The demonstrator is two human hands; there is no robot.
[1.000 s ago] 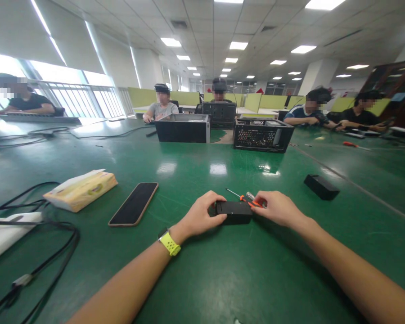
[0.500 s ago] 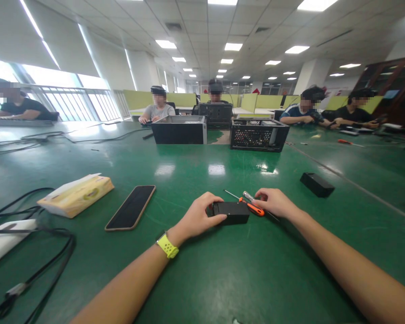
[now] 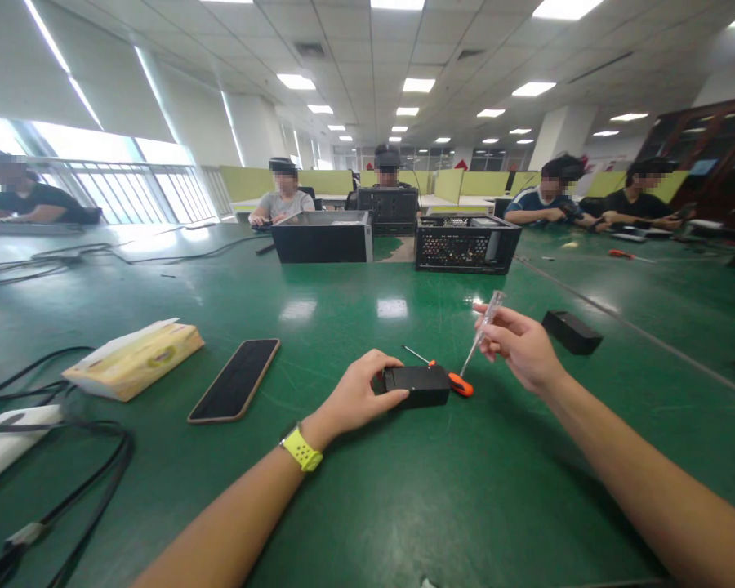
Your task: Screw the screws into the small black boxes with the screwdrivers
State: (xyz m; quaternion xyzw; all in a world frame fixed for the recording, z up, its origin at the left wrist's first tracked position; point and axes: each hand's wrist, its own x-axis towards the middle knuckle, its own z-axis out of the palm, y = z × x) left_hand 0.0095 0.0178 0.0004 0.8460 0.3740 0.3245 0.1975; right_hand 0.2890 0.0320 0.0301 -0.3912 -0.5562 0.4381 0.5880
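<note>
While clamping the black box [image 3: 420, 384] just below frame centre with left hand [image 3: 364, 390], thumb near side, fingers far side, holding a clear-handled screwdriver [image 3: 491, 315] right of centre in right hand [image 3: 523, 345], fingers pinched on handle, tip down toward the orange-handled screwdriver [image 3: 461, 386] partly hidden by the box. Also on green table [image 3: 355, 506]: second black box [image 3: 572, 331] at right, phone [image 3: 234, 381] and yellow packet [image 3: 135, 359] at left.

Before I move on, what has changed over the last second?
The right hand has picked up the clear-handled screwdriver, raising it from beside the orange-handled screwdriver; its handle now points up, its shaft slanting down toward the orange handle. The left hand still grips the left end of the black box. The orange-handled screwdriver and the phone stay lying where they were.
</note>
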